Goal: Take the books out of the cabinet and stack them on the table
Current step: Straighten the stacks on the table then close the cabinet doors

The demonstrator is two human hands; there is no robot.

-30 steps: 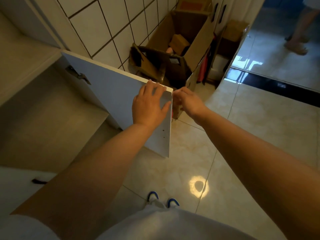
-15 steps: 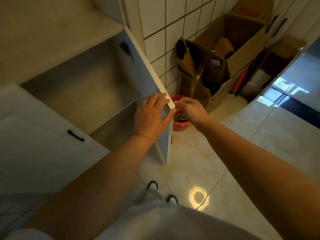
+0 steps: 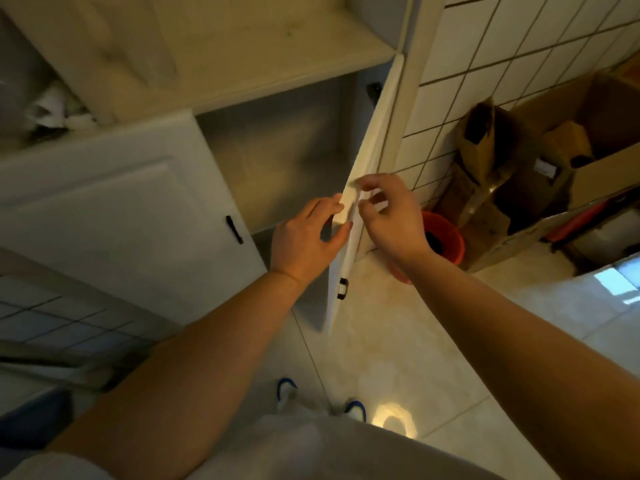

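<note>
Steadying cabinet door | right hand pinches its edge — left hand flat beside those fingers | I reckon: holding it open

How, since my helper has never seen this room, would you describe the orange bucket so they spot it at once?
Find the white tiled wall right of the cabinet door that stands open. At its foot, on the floor, the orange bucket stands between that door and the brown cardboard boxes. It alone is round and bright orange.
</note>
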